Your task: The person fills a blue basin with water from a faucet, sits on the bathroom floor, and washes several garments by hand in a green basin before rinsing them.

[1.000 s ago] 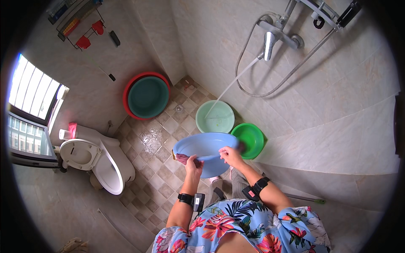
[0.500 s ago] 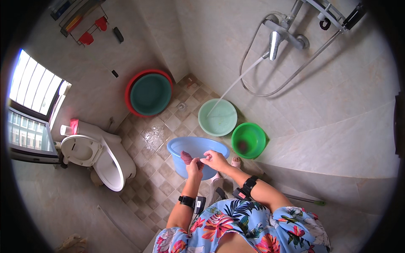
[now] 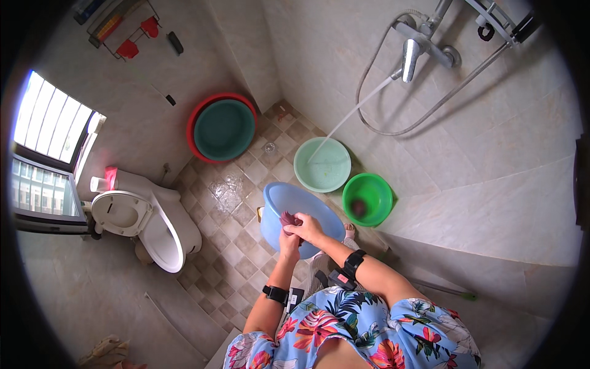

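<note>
My left hand point(image 3: 289, 243) is wrapped round a small, dark reddish-purple crumpled cloth point(image 3: 287, 219), whose top end sticks up past the fingers. From the right, my right hand point(image 3: 309, 229) closes on the same cloth, its fingers against those of my left. Both hands are over the light blue tub point(image 3: 276, 200), which stands in front of my feet. Just beyond the tub, water runs from the wall tap point(image 3: 410, 56) into a pale mint basin point(image 3: 329, 178). A bright green basin point(image 3: 376, 214) to its right holds something dark point(image 3: 358, 206), too unclear to name.
A teal basin point(image 3: 224, 130) sits inside a red one point(image 3: 193, 141) in the far left corner. The toilet point(image 3: 190, 230), lid up, stands at left below the window. The tiled floor point(image 3: 230, 200) looks wet. A shower hose point(image 3: 361, 92) loops down the right wall.
My right hand has come in from beside the cloth and closed on it. The blue tub has turned and now slants down to the right. The view has shifted slightly.
</note>
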`<action>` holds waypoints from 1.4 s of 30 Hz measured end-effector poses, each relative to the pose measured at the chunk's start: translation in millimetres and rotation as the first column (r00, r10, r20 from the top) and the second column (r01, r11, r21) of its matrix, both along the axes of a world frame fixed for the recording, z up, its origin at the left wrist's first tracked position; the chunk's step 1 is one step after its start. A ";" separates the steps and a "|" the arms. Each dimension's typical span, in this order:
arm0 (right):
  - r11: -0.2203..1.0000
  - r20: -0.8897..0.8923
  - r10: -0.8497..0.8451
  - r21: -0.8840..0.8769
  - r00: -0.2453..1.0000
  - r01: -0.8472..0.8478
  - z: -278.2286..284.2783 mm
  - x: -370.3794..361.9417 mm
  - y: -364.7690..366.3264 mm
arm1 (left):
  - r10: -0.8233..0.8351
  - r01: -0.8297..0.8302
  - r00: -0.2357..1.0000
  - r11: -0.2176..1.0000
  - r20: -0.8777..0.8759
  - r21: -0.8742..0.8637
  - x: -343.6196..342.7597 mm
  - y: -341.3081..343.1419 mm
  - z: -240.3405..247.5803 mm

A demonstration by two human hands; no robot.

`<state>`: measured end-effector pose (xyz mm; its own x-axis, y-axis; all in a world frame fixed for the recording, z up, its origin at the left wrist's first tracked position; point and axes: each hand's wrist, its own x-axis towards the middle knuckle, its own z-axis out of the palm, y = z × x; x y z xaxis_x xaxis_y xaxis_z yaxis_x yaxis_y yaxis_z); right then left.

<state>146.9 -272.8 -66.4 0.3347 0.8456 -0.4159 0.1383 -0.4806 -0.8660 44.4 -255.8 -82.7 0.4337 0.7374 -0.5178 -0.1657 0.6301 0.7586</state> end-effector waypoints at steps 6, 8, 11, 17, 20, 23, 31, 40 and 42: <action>0.904 -0.255 -0.404 0.036 0.879 0.426 -20.7 12.5 -6.9 | -0.068 0.053 0.995 0.983 -0.079 -0.173 3.4 1.5 -7.0; 0.849 -0.360 -0.468 0.068 0.807 0.523 -29.7 21.1 -7.0 | -0.011 -0.013 0.996 0.962 -0.087 -0.271 -3.4 6.4 -13.7; 0.815 -0.472 -0.493 0.043 0.731 0.577 -31.9 32.3 -10.3 | 0.063 -0.112 0.988 0.927 -0.144 -0.358 -12.8 11.8 -29.0; 0.785 -0.481 -0.577 -0.104 0.660 0.611 -35.4 40.7 -30.5 | 0.125 -0.230 0.963 0.843 -0.239 -0.486 -13.8 16.1 -39.5; 0.820 -0.464 -0.544 -0.118 0.699 0.560 -40.1 41.4 -37.4 | 0.160 -0.276 0.953 0.811 -0.257 -0.516 -17.1 17.8 -48.7; 0.837 -0.498 -0.515 -0.117 0.697 0.535 -38.5 39.3 -40.7 | 0.211 -0.331 0.937 0.787 -0.277 -0.521 -22.5 17.4 -56.7; 0.830 -0.476 -0.524 -0.097 0.707 0.550 -42.1 43.3 -42.1 | 0.225 -0.341 0.935 0.782 -0.274 -0.521 -20.4 21.2 -51.4; 0.783 -0.491 -0.596 -0.180 0.635 0.595 -9.6 40.6 -33.9 | 0.272 -0.368 0.930 0.723 -0.249 -0.585 -21.5 29.5 -46.2; 0.794 -0.512 -0.593 -0.241 0.622 0.558 -2.3 41.2 -31.0 | 0.274 -0.367 0.930 0.734 -0.245 -0.571 -20.1 28.8 -47.9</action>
